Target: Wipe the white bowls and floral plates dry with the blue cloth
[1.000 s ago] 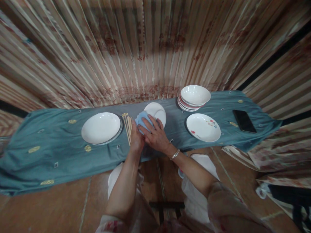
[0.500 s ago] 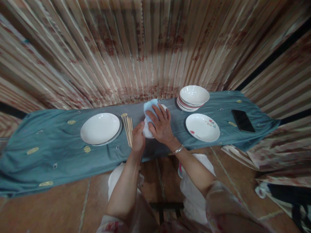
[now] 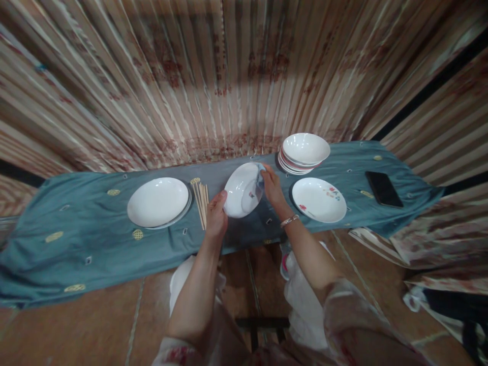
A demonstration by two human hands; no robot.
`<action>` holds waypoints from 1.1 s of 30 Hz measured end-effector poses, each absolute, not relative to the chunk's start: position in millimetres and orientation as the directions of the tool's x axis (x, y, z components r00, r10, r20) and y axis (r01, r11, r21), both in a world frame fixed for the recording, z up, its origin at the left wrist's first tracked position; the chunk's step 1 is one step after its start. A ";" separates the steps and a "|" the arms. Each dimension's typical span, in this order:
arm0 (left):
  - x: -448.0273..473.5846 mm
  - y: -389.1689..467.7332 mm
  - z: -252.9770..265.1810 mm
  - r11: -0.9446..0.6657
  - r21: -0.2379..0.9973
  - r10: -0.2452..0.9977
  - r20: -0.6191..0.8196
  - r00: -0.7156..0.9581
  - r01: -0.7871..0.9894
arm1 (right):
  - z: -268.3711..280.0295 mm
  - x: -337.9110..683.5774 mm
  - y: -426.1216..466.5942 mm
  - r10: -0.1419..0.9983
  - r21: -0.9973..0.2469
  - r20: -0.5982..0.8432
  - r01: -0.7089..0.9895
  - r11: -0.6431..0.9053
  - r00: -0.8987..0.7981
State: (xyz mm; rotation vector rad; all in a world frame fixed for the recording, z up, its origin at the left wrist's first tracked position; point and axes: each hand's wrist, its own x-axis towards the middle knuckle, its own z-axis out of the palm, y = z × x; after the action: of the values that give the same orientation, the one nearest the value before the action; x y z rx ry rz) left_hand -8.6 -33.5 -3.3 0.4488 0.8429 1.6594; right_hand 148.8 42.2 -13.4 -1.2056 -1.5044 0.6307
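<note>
Between my hands a white plate [image 3: 238, 189] is tilted above the cloth-covered table. A round foot ring and a small dark mark show on the side facing me. My left hand [image 3: 217, 216] grips its left rim, thumb on the near face. At the right rim, my right hand [image 3: 272, 187] is closed on a light blue cloth [image 3: 260, 173], which touches the plate; most of the cloth is hidden. Left of my left hand lie several wooden chopsticks [image 3: 200, 203]. A plate with flowers [image 3: 318, 201] lies to the right of my right hand.
A stack of white plates [image 3: 158, 202] stands on the left of the green-blue tablecloth [image 3: 102, 229]. Stacked white bowls [image 3: 305, 150] are at the back right. A black phone [image 3: 383, 189] lies near the right end. A pleated curtain [image 3: 236, 76] hangs behind.
The plate's face, covered before by the cloth and my right hand, now shows. My right hand has moved right with the cloth to the rim. My left hand has stayed at the left rim.
</note>
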 end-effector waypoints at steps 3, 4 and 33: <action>-8.1 -33.9 0.7 -0.068 0.736 0.950 -0.159 -0.269 -0.674 | -26.2 153.4 48.1 0.945 -0.927 0.300 0.273 0.256 0.131; -8.0 -34.0 1.7 -0.067 0.738 0.950 -0.159 -0.270 -0.671 | -29.5 154.1 48.4 0.949 -0.935 0.285 0.258 0.245 0.131; -18.7 -17.9 0.5 0.034 0.564 0.812 -0.497 -0.306 -0.825 | -70.6 145.7 34.6 0.984 -0.972 0.113 0.220 0.081 0.138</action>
State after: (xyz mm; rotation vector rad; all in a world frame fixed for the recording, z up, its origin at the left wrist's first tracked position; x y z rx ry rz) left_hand -18.7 -17.9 0.5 -0.0177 0.9610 1.6183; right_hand 145.7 34.6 -70.6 -1.3563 -1.2937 0.9166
